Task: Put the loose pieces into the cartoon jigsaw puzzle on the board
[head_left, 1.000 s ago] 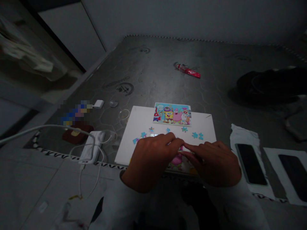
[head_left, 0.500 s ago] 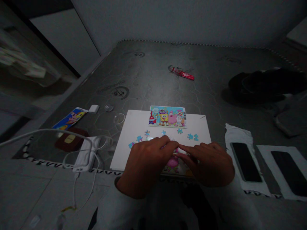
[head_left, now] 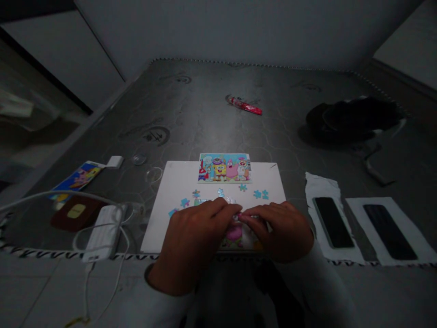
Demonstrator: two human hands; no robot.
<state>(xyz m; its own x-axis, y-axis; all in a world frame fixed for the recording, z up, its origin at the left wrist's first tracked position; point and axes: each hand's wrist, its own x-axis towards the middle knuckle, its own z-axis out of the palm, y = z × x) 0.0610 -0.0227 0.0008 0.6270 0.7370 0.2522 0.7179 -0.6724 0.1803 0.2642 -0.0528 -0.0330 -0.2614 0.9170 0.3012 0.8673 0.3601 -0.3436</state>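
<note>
Since a second ago the view has swung right while the left hand (head_left: 194,230) and right hand (head_left: 278,230) stay fingertip to fingertip, pressing on the part-built puzzle (head_left: 235,234) at the white board's (head_left: 164,218) near edge. Whether a piece is pinched, I cannot tell. Loose pieces (head_left: 260,194) lie just beyond; open mattress (head_left: 205,118) lies farther back, phones (head_left: 330,222) crowd the right.

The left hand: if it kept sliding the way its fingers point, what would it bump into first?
The left hand points right and slightly away across the white board. Its fingertips already nearly meet those of the right hand over the part-built puzzle, so that hand would likely come first.
</note>
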